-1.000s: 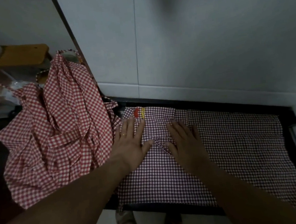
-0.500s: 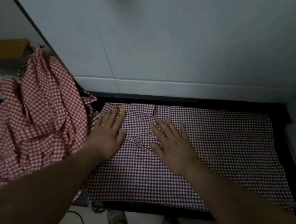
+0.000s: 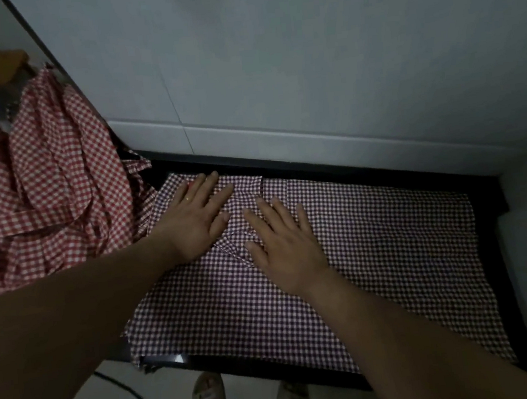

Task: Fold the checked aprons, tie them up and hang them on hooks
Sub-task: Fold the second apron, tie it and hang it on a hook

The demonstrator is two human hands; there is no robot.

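The left hand (image 3: 193, 220) covers a bit of red on the purple checked apron (image 3: 373, 253), so I cannot tell what it is. The red checked apron pile (image 3: 49, 194) runs off the left edge. Both arms are cut off at the bottom.

Black counter (image 3: 487, 197): dark, flat top set against a pale tiled wall, its near edge glossy. On it, spread flat and covering most of the surface, one purple checked apron (image 3: 373, 253), its near-left corner hanging over the edge. At the far left, a crumpled heap of red checked aprons (image 3: 49, 194), touching the purple one.
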